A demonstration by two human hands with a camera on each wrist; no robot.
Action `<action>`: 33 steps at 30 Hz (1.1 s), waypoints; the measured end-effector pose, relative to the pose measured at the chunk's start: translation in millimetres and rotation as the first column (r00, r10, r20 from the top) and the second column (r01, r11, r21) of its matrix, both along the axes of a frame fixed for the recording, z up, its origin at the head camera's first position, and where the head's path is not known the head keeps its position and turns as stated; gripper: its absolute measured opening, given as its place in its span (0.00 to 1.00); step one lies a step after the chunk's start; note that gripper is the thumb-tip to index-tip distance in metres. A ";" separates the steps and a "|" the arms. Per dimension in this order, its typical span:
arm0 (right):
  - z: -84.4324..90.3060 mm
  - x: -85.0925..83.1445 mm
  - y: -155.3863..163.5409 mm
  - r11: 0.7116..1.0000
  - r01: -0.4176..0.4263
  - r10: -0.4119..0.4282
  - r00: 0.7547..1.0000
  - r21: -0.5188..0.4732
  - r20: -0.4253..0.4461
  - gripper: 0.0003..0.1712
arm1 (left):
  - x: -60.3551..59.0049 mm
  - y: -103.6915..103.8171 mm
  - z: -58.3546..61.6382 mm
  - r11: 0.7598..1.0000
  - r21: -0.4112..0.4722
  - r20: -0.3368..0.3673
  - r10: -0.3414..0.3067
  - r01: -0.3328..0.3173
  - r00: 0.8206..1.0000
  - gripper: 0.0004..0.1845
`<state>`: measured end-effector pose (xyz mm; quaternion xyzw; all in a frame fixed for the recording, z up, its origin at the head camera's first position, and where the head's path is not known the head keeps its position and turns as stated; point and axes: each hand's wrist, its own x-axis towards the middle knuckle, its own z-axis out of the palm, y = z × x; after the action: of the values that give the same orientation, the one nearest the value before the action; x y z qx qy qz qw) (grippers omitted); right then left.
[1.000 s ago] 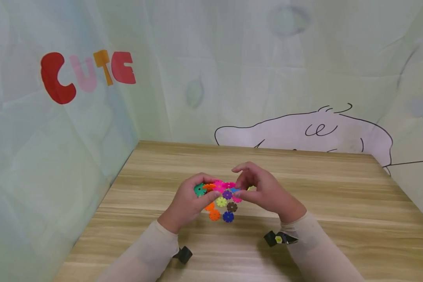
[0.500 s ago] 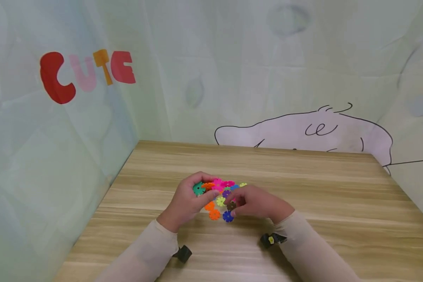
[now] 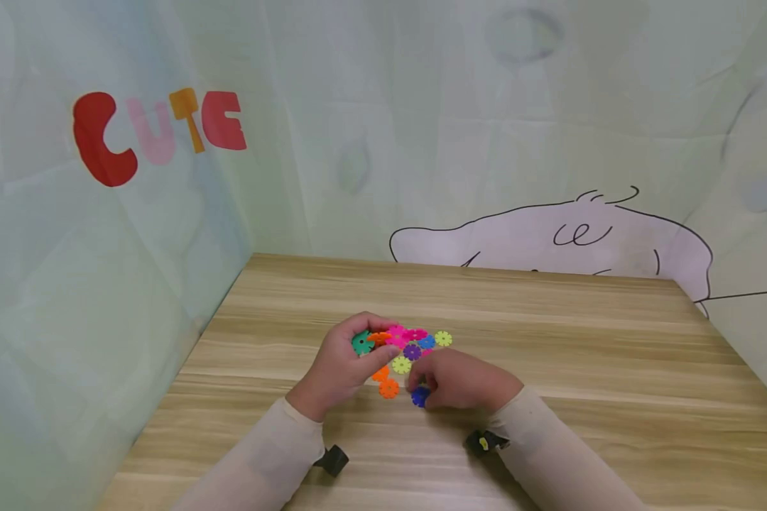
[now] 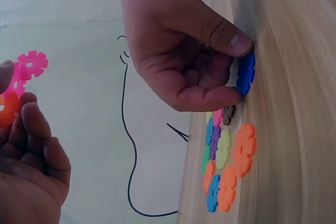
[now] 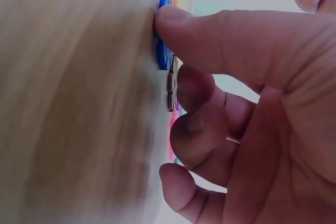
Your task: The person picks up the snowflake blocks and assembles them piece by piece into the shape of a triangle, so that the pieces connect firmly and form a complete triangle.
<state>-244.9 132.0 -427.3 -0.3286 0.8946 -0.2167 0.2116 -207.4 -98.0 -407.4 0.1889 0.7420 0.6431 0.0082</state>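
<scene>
**On the table, a blue disc pinched**

On the table (image 3: 550, 341), the right hand (image 3: 463, 387) pinches a blue disc (image 4: 245, 73), mostly hidden from above. The left hand (image 3: 341, 362) grips joined discs (image 3: 383, 338), half covered by fingers.

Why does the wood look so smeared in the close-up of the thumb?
In the right wrist view the table sits too near the lens, so its grain blurs; the thumb and blue disc are sharper. In the head view the grain is crisp.

Blue disc (image 3: 420, 396), orange disc (image 3: 388, 388), yellow-green disc (image 3: 443, 338), wood-grain table (image 3: 613, 369)
</scene>
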 end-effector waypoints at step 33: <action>47.7 0.7 36.5 0.655 0.203 -0.037 0.971 -0.728 0.237 0.22 | 0.0 -2.0 1.6 1.000 -0.006 -0.024 0.026 -0.026 0.999 0.15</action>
<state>-244.2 168.5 -379.5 -0.3026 0.7203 -0.6099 0.1325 -207.4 -100.1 -405.8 0.1870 0.7464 0.6386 -0.0086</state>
